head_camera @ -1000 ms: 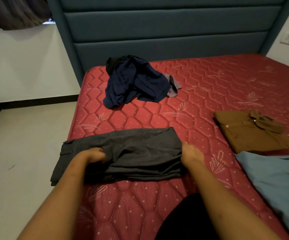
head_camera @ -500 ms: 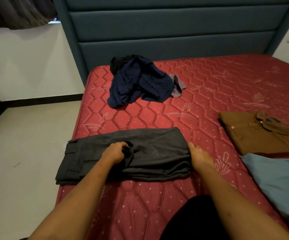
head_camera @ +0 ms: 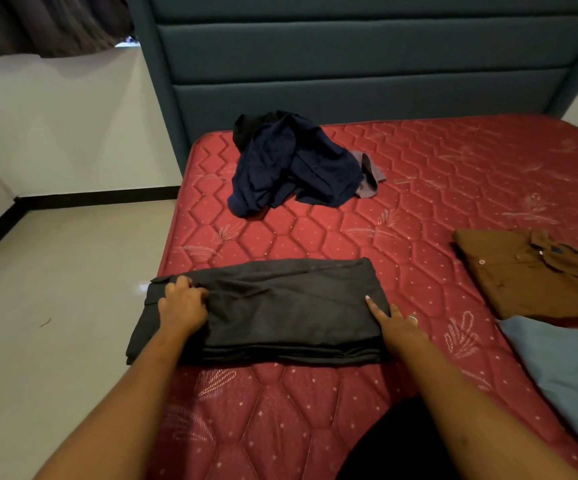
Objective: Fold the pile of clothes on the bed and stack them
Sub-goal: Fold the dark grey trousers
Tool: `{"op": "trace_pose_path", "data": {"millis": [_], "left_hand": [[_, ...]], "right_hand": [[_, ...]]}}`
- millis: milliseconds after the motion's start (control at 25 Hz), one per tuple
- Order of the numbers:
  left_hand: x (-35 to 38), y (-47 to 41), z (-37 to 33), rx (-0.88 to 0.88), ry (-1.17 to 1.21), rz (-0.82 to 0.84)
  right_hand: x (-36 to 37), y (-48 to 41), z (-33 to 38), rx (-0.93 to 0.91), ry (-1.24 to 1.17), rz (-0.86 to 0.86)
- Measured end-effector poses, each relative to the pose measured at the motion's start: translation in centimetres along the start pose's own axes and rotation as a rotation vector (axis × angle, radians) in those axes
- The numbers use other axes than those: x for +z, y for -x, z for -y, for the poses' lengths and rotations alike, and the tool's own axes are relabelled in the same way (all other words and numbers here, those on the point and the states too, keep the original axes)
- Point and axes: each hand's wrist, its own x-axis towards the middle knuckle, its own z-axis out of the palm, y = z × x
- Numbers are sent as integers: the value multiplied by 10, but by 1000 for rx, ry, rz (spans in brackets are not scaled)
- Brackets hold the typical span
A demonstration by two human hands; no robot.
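Observation:
Folded dark grey trousers [head_camera: 287, 313] lie across the near left part of the red mattress [head_camera: 419, 188], their left end hanging over the bed's edge. My left hand [head_camera: 182, 304] grips a fold of the cloth near that left end, fingers curled. My right hand [head_camera: 396, 323] rests at the trousers' right edge with its index finger straight on the cloth. A crumpled pile of dark blue clothes [head_camera: 294, 168] sits farther back near the headboard. A folded brown shirt [head_camera: 522, 275] lies to the right, with a light blue garment [head_camera: 564, 368] in front of it.
The teal padded headboard [head_camera: 349, 64] stands at the back. The pale floor [head_camera: 55, 306] drops away left of the mattress edge. A dark shape [head_camera: 401, 445] lies between my forearms at the bottom of the view.
My left hand has slid left along the trousers to their left end. My right hand has stretched its index finger onto the right edge.

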Motion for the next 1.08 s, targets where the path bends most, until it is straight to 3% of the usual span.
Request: {"op": "trace_pose_path", "data": {"millis": [120,280,400,520,720,880,960,1080], "left_hand": [[3,5,-10,-167,633,-36],[9,10,-20,-193,828,113],[2,13,-25,-127,1020,-56],[-1,20,-10,37,828,-272],[25,18,17,328,393,-96],[18,5,6,257,388,-312],[28,-1,11,183,364,-224],[38,-13,23,91,445,92]], "right_hand": [[-6,-9,-3,3,20,118],[-32,-18,20,109,-10,161],[-60,-20,69,-168,-53,127],[-49,-20,97,-292,-114,100],[5,-21,104,-177,-112,7],[-5,-42,115,-95,-239,-95],[-12,-53,113,-55,-267,-173],[-22,-69,100,21,-253,-202]]}}
